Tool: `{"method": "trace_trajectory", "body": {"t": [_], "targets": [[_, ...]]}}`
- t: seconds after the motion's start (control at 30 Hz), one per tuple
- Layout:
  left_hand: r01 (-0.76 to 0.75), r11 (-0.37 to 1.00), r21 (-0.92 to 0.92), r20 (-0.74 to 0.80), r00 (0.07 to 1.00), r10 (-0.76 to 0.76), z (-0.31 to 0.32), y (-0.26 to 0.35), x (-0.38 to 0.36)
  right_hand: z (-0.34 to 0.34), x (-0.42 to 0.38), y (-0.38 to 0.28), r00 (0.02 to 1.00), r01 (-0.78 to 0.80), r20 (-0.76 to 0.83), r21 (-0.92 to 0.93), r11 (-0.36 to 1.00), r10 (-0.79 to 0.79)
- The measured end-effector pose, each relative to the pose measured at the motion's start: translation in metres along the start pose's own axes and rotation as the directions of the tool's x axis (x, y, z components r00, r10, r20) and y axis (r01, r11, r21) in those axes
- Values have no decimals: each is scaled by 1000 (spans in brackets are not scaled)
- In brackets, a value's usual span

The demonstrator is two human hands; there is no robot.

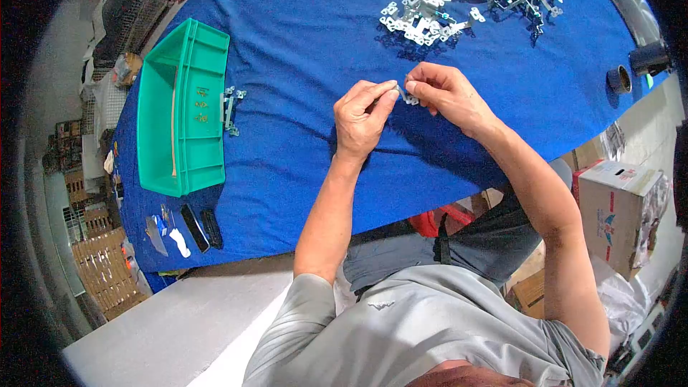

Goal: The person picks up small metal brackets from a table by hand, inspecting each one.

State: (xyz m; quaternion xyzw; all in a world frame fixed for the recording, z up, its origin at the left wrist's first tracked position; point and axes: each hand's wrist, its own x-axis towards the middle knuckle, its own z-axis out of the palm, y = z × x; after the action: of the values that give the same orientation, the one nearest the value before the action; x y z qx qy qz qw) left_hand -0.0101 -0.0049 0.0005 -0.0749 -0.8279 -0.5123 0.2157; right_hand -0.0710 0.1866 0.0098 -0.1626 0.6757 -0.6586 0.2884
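Observation:
Over the blue cloth (287, 79), my left hand (363, 116) and my right hand (446, 94) are close together with a small gap between their fingertips. Each has thumb and fingers pinched together. A small silvery metal part (410, 99) shows at the right fingertips, partly covered by them. At the left fingertips something small and pale shows, too small to identify. Beyond my hands lies a large heap of flat metal parts (430, 18), some with bluish spots.
A green plastic bin (188, 111) stands at the left, with a few metal parts (229, 111) beside it. Dark and white items (193, 228) lie near the left front edge. A dark roll (618, 80) is at the right; a carton (613, 204) stands below.

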Motion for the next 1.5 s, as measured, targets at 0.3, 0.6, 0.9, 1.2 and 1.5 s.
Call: {"method": "trace_trajectory", "body": {"t": [0.3, 0.6, 0.9, 1.2, 1.5], "targets": [[223, 973, -61, -87, 970, -228, 2, -11, -5, 1, 0, -4, 988, 69, -139, -5, 998, -69], [411, 871, -269, -50, 897, -439, 1, -7, -4, 8, -3, 0, 999, 48, -16, -116, 992, -50], [309, 939, -153, -60, 945, -321, 1, -12, -5, 6, -1, 5, 987, 98, -93, -275, 956, -128], [88, 993, -78, -57, 994, -92, 0, -4, -2, 2, -1, 1, 996, 38, -70, -202, 979, -53], [-2, 1000, -12, -42, 999, 2, 2, -1, 0, 0, 1, -1, 1000, -2, -11, 3, 1000, 2]]}}
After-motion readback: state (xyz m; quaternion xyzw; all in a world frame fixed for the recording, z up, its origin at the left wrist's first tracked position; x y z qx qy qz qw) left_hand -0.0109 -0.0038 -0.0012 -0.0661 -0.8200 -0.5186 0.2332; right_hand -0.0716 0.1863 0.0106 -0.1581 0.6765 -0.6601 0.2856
